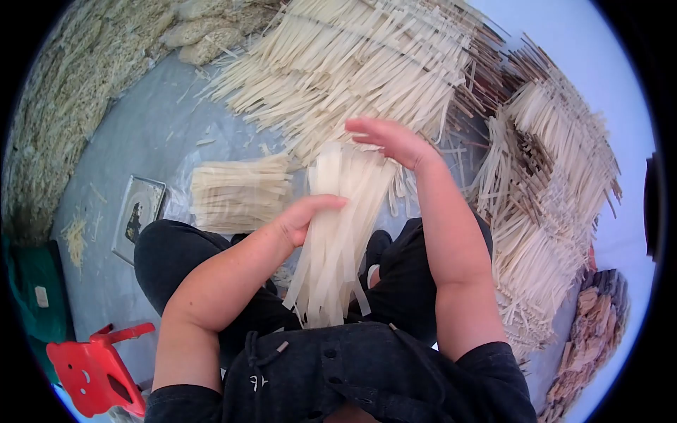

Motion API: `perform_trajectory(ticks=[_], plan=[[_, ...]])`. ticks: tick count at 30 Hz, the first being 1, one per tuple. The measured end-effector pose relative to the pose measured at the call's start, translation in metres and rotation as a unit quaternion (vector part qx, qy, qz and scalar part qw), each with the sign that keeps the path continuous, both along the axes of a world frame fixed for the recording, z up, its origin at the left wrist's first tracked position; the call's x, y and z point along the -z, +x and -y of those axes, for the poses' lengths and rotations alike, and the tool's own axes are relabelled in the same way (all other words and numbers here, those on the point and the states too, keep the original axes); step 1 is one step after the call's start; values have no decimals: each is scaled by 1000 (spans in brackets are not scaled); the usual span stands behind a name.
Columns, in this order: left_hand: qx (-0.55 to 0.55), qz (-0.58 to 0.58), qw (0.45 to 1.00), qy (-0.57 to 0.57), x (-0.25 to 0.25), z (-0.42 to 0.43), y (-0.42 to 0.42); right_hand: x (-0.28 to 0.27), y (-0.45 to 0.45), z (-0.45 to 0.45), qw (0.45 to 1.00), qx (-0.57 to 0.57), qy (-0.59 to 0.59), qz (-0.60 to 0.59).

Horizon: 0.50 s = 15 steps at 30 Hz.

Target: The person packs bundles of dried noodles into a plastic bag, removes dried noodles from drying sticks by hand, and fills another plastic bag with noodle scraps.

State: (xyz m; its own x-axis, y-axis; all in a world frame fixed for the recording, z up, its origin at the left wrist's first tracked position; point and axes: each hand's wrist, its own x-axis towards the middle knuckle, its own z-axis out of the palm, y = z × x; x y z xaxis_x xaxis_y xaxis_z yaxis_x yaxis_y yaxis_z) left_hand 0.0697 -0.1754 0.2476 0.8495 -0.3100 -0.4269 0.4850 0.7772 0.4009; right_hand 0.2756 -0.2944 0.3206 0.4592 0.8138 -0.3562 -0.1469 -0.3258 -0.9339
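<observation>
My left hand (310, 217) grips a bundle of pale, flat dried noodles (342, 240) around its middle, the thumb lying across the front. The bundle stands above my lap, its lower ends fanned unevenly. At its upper end, my right hand (391, 141) is open, fingers stretched out to the left over the noodle tips. Whether the right palm touches them I cannot tell. Left of the bundle, a neat stack of similar noodles (240, 192) lies on clear plastic on the floor.
Long rows of noodles on thin sticks (360, 60) spread ahead, with another heap (539, 211) to the right. Filled bags (77, 92) line the left. A metal tray (139, 215), a red plastic chair (95, 377) and a brown stack (589, 338) stand around me.
</observation>
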Motion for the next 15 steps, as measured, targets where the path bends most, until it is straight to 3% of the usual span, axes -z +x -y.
perform_trajectory(ticks=[2, 6, 9, 12, 14, 15], plan=[[-20, 2, 1000, -10, 1, -1, -2, 6, -8, -3, 996, -70, -45, 30], [-31, 3, 999, -8, 0, -2, -5, 14, -22, -10, 988, -60, -62, 128], [-28, -18, 999, 23, -5, 1, -3, 13, -22, -13, 993, 36, -7, 112], [-32, -2, 999, 16, -2, 2, -1, 26, -18, -16, 986, -54, -38, 155], [-18, -11, 997, 69, 1, -1, 1, 33, -18, -21, 955, 77, 23, 285], [-19, -12, 997, 70, 1, -4, 3, 31, -16, -22, 956, 76, 24, 284]])
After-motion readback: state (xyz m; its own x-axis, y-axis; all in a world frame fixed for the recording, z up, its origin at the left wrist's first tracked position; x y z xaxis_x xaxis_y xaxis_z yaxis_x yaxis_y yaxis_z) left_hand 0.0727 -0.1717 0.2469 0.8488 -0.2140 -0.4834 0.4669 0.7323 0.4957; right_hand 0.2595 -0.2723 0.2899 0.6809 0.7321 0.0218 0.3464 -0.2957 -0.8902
